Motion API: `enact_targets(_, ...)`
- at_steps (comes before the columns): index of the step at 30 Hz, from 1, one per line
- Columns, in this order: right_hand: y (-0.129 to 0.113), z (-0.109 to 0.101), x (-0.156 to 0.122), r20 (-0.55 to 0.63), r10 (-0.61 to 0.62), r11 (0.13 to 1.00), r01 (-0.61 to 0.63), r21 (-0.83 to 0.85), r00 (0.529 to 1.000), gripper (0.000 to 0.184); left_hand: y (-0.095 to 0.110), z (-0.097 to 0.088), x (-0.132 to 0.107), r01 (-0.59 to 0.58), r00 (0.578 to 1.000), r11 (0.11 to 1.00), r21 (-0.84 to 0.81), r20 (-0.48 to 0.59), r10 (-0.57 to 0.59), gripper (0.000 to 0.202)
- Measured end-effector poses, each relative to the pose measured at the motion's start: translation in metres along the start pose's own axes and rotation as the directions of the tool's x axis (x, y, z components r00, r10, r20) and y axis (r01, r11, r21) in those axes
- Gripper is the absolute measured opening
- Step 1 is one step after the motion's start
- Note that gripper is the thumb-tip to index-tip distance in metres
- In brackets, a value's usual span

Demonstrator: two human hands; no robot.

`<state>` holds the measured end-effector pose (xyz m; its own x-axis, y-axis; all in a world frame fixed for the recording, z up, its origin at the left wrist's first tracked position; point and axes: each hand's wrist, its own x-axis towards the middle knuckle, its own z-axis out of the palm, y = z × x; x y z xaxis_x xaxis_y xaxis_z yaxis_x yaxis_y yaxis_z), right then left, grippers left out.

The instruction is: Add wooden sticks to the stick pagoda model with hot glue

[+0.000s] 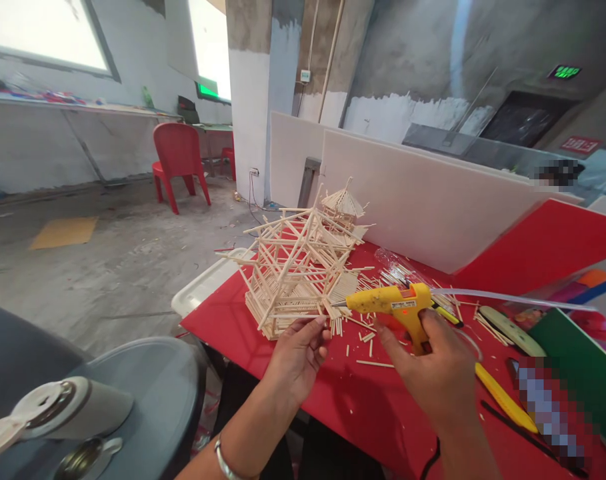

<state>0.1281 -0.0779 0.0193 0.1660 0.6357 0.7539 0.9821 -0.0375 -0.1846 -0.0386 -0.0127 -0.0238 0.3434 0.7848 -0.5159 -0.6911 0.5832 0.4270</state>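
A model building made of thin wooden sticks (297, 267) lies tilted on the red table (363, 413). My right hand (433, 367) is closed round the grip of a yellow hot glue gun (390, 301), whose nozzle points left at the model's lower right corner. A clear glue stick (513, 299) juts out of the gun's back to the right. My left hand (299, 353) is just below the model with its fingers pinched on a thin stick near the nozzle tip.
Loose stick pieces (367, 337) lie scattered by the model. Yellow tools (503, 399), a green board (583, 373) and clear plastic (397, 270) sit to the right. White foam panels (423, 200) back the table. A white tray (207, 283) and grey stool (147, 400) stand left; a red chair (179, 160) further off.
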Motion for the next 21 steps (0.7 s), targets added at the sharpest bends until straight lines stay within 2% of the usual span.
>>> enact_targets(6,0.0027,0.004,0.0021,-0.047,-0.089,0.993,0.085,-0.08,0.995,0.034,0.0025,0.0032,0.0002,0.013,1.0,0.999,0.038,0.0,-0.013,0.009)
enact_targets(13,0.0033,0.0004,0.0039,-0.034,-0.092,0.995,0.09,-0.048,0.995,0.031,0.0074,0.0059,0.0004,0.038,0.999,0.996,0.079,-0.023,-0.036,0.007)
enact_targets(21,0.0047,0.0027,0.0038,-0.027,-0.091,0.993,0.089,-0.079,0.995,0.032,0.0052,0.0062,0.0028,0.001,1.0,0.995,0.103,-0.019,0.001,0.015)
